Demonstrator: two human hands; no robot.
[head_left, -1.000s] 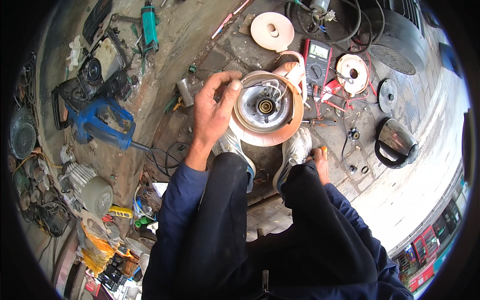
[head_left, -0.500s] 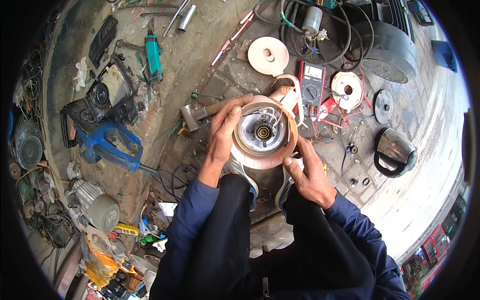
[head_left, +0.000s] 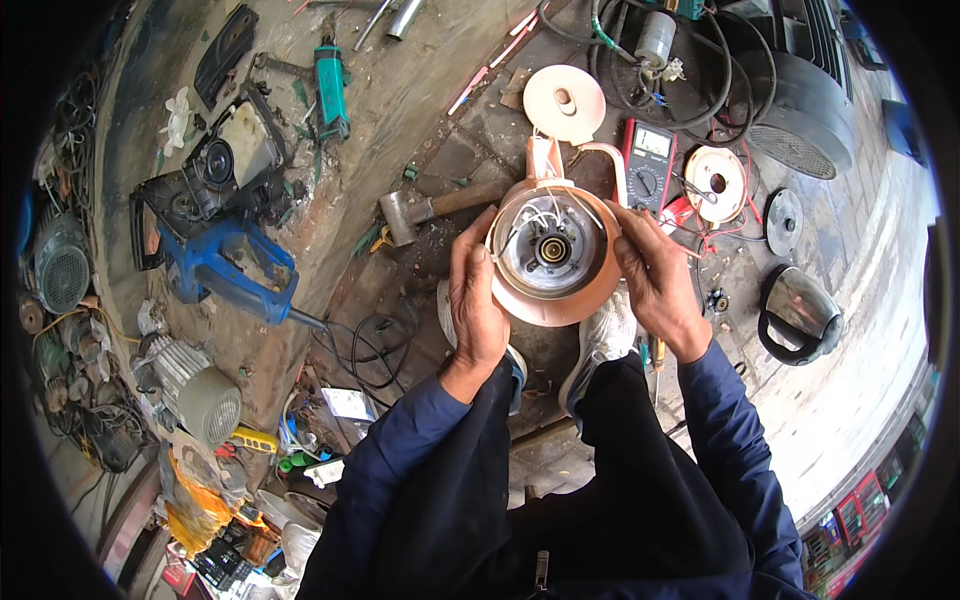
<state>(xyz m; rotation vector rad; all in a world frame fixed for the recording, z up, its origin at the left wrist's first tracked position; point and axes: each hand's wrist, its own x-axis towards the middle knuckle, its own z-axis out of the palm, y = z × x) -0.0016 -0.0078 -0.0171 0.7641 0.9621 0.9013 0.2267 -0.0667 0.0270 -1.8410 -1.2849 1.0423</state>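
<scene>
Between my hands is a pink electric kettle point(head_left: 548, 312), its underside facing up and uncovered. A metal plate with a round central connector and thin white wires shows inside the pink rim. The kettle's pink handle point(head_left: 607, 162) points away from me. My left hand point(head_left: 476, 300) is closed round the kettle's left side, thumb along the rim. On the right side my right hand point(head_left: 662, 285) grips it, fingers near the top of the rim. A round pink cover point(head_left: 565, 104) lies on the ground just beyond. A hammer point(head_left: 425, 208) rests to the left of the kettle.
A red-edged multimeter point(head_left: 648, 165) and a pink kettle base point(head_left: 716, 184) with wires lie at the right. Farther right is a dark kettle point(head_left: 800, 315). A blue saw point(head_left: 220, 265), a green power tool point(head_left: 330, 92) and a motor point(head_left: 192, 388) are on the left.
The kettle has turned counter-clockwise, so its handle side now points away from me. My right hand has moved up along its right side. The view has shifted slightly.
</scene>
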